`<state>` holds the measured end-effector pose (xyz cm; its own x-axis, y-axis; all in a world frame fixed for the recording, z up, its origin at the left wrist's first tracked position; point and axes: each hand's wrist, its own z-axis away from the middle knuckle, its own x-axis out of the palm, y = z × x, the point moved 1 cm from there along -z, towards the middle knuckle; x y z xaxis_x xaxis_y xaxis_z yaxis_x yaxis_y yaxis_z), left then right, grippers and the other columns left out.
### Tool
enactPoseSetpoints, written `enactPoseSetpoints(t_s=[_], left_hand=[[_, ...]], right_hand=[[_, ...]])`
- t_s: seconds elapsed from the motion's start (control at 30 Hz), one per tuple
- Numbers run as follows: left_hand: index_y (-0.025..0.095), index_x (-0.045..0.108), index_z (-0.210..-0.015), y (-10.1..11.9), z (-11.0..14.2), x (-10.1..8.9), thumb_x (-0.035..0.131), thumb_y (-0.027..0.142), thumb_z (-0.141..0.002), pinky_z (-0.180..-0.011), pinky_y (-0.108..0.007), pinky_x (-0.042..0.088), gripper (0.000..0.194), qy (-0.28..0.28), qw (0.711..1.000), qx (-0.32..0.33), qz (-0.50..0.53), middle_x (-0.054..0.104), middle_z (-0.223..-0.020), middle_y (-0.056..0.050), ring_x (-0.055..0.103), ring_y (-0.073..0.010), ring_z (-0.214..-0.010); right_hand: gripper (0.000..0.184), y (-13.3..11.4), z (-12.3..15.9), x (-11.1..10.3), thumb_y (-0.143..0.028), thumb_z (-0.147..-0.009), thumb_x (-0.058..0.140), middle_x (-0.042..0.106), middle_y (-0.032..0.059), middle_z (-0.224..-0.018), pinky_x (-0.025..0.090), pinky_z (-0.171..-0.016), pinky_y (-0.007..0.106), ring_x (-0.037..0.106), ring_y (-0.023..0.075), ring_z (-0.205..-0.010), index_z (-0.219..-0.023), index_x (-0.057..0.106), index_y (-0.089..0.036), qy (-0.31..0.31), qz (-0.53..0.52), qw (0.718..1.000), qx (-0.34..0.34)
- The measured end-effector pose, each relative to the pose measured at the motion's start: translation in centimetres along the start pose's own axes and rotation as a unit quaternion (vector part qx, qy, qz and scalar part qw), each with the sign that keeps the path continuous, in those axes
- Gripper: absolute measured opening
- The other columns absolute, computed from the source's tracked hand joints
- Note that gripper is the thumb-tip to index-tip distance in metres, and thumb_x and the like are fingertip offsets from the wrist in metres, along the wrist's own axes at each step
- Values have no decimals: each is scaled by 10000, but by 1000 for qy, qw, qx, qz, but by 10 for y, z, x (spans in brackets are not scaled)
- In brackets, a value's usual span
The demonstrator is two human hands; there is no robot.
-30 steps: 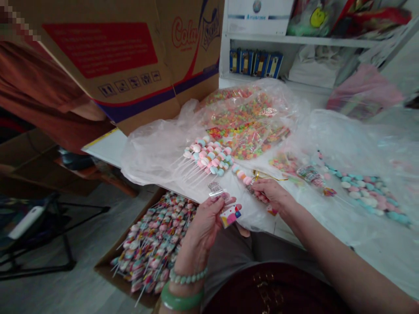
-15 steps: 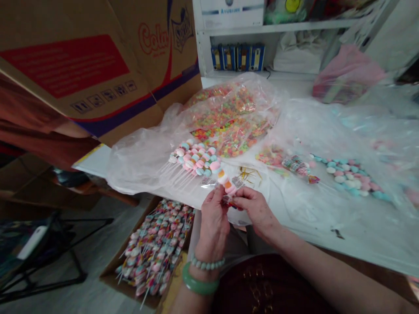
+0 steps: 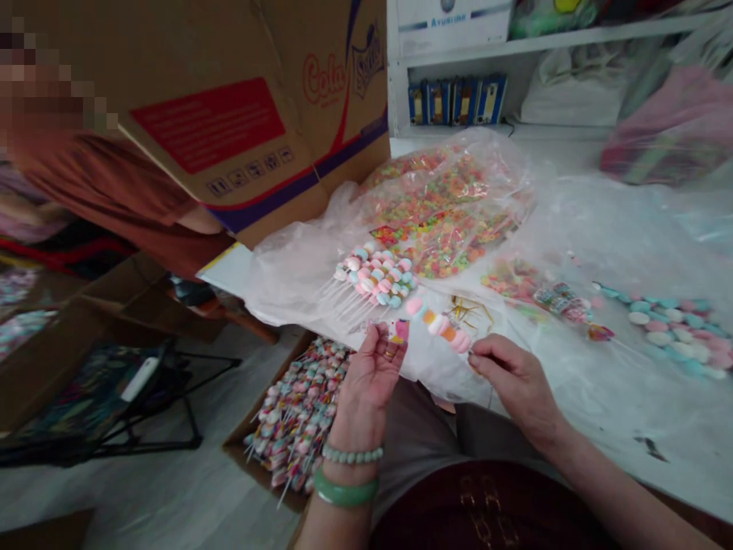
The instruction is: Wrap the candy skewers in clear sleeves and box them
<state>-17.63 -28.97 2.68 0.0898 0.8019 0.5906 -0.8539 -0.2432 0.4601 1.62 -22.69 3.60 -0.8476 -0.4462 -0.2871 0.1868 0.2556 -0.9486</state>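
The white surface [image 3: 229,269], part-covered with plastic [image 3: 286,252], is backed by a far shelf [image 3: 550,43] and flanked at left by a carton [image 3: 229,46], while near its close edge a pink, blue, white and orange skewer [image 3: 440,327] is pinched in the closed right grip [image 3: 518,382] and a wrapper [image 3: 399,330] is held in the half-curled left grip [image 3: 369,374].

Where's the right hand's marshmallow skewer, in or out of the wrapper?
Out: the marshmallow skewer in the right hand looks bare, and the printed wrapper is apart from it, in the left hand.
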Motion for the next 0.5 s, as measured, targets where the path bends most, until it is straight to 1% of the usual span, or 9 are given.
enactPoseSetpoints(t_s=[0.07, 0.13, 0.27, 0.37, 0.43, 0.5], left_hand=[[134, 617, -711, 9, 0, -3, 528, 194, -893, -633, -313, 559, 211, 4, 1000, 7, 30, 658, -625, -11, 641, -127, -560], [131, 615, -700, 14, 1, -4, 528, 213, -895, -650, -312, 563, 229, -2, 999, 9, 47, 666, -633, -21, 649, -128, -575], [134, 613, -706, 17, 6, -3, 531, 214, -894, -668, -307, 570, 220, -16, 998, 13, 64, 678, -664, -30, 663, -137, -621], [135, 615, -717, 17, 7, -3, 526, 187, -895, -664, -286, 569, 205, -22, 997, 29, 69, 668, -649, -18, 656, -127, -614], [137, 619, -725, 16, 5, -5, 534, 166, -888, -693, -278, 566, 186, -25, 995, 60, 73, 665, -652, -11, 653, -117, -617], [139, 625, -738, 17, 2, -8, 542, 165, -882, -728, -282, 563, 169, -25, 992, 92, 78, 664, -656, -7, 654, -114, -627]], right_hand=[[129, 0, 8, 0, -233, -823, 535, 541, 3, -683, 385, -610, 268, 512, 154, -667, -706, 586, -217, -10, 41, 997, -58], [132, 0, 13, 4, -208, -846, 509, 538, 9, -687, 393, -612, 270, 518, 154, -667, -736, 582, -220, -13, 80, 991, -102], [147, 2, 17, 12, -180, -878, 478, 544, 16, -699, 409, -636, 267, 530, 151, -677, -782, 583, -216, -6, 162, 975, -155], [171, 4, 19, 13, -166, -896, 459, 559, 26, -714, 401, -633, 264, 534, 149, -672, -802, 596, -210, -3, 247, 950, -190], [190, 4, 21, 12, -149, -897, 452, 572, 36, -731, 388, -619, 265, 540, 153, -678, -802, 607, -208, 8, 312, 926, -214], [198, 4, 23, 11, -130, -893, 453, 586, 46, -754, 387, -625, 265, 552, 158, -697, -803, 614, -205, 26, 345, 909, -233]])
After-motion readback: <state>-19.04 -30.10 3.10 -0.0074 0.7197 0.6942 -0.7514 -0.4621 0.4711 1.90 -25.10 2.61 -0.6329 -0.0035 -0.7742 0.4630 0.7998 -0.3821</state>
